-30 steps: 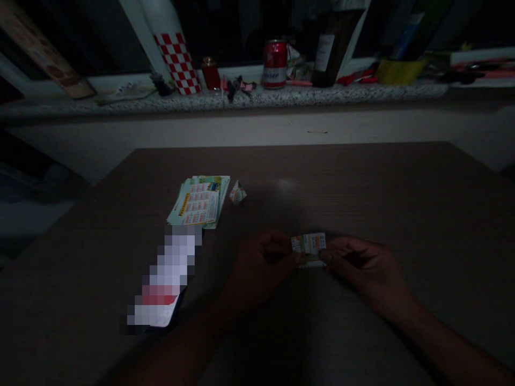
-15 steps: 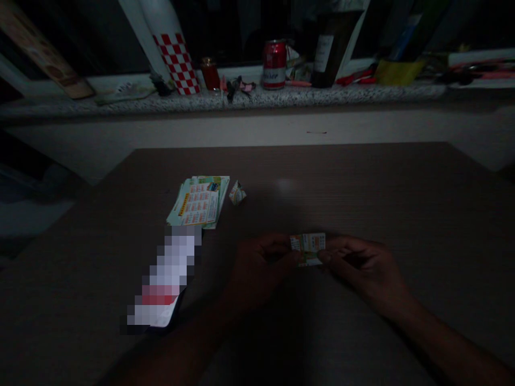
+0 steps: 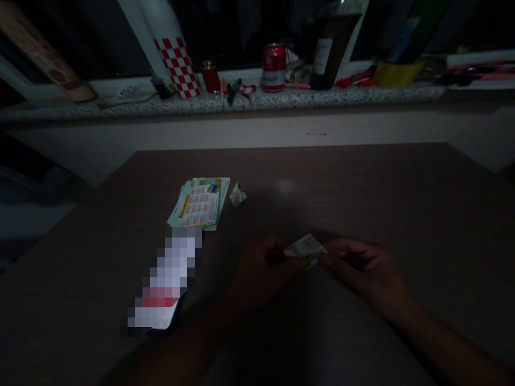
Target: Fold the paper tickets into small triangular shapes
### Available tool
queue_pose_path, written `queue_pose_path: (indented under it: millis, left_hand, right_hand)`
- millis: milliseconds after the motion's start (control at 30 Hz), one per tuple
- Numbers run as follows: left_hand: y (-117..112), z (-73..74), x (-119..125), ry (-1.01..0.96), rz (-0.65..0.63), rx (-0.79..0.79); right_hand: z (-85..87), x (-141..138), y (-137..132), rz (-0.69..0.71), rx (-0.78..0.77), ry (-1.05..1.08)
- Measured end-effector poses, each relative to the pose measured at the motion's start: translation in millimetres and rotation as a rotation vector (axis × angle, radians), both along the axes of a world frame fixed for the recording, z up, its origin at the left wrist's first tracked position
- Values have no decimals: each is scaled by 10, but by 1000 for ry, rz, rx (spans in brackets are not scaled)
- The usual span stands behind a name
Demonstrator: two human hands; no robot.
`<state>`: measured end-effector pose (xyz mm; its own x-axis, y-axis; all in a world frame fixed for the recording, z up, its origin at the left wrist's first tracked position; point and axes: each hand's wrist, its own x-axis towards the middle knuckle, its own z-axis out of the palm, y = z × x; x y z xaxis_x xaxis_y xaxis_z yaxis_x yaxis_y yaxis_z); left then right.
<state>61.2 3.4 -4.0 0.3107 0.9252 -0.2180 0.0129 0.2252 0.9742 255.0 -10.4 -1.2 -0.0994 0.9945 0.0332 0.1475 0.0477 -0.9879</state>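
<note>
A small printed paper card (image 3: 304, 248) is pinched between both my hands just above the dark table (image 3: 362, 182). My left hand (image 3: 261, 271) grips its left edge with closed fingers. On the card's right edge my right hand (image 3: 364, 273) is closed too. The card lies tilted, partly folded. A stack of similar printed cards (image 3: 200, 202) rests on the table to the left, and a small folded paper piece (image 3: 237, 193) sits beside the stack.
A pixelated flat object (image 3: 167, 279) lies on the table near my left forearm. Behind the table a stone ledge (image 3: 241, 99) carries a red can (image 3: 273, 66), a dark bottle (image 3: 328, 45), a red-and-white checkered item (image 3: 177, 64) and other clutter. The room is very dim.
The card has tipped from facing me upright to lying flatter and slanted between my fingers. Both hands stayed in nearly the same place.
</note>
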Motion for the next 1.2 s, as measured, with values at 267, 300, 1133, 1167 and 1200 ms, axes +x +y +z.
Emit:
queue_pose_path:
  millis: [267, 300, 1133, 1167, 1200]
  left_hand:
    - [14, 18, -11, 13, -14, 38]
    - [15, 14, -14, 3, -16, 44]
    - [-21, 24, 24, -57, -84, 13]
    - [-21, 19, 24, -67, -86, 22]
    - [-21, 13, 23, -66, -82, 33]
  right_hand:
    - [33, 21, -3, -16, 52, -48]
    - [32, 18, -3, -19, 46, -42]
    - [-21, 13, -21, 77, -67, -4]
    - [-20, 10, -22, 82, -72, -1]
    - [-18, 3, -22, 85, -78, 4]
